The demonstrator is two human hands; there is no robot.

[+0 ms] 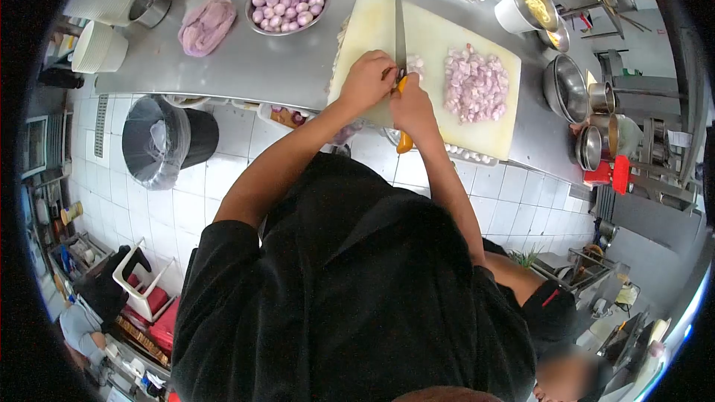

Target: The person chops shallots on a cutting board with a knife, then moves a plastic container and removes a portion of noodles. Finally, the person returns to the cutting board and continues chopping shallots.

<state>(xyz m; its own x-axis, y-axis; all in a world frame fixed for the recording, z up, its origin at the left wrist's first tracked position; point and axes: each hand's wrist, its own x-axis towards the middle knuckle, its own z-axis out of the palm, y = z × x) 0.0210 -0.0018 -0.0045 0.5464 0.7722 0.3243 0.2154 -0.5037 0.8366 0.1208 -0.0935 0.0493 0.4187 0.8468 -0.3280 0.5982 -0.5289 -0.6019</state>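
My right hand (pixel 412 108) grips the orange handle of a long knife (pixel 400 26), whose blade points away from me across a pale cutting board (pixel 436 26). My left hand (pixel 366 78) is curled beside the blade and presses down on a small shallot piece (pixel 414 65); what is under its fingers is hidden. A heap of chopped shallots (pixel 477 83) lies on the board to the right of the hands. A metal bowl of peeled whole shallots (pixel 288 1) stands on the steel counter (pixel 246 59) to the left of the board.
A pink bag (pixel 206 24) lies left of the bowl. White tubs (pixel 100 48) and a steel pot (pixel 151 4) stand at the counter's left end. Metal bowls (pixel 566 88) and a white cup (pixel 530 4) sit right. A lined bin (pixel 160 141) stands below. Another person (pixel 551 305) is at lower right.
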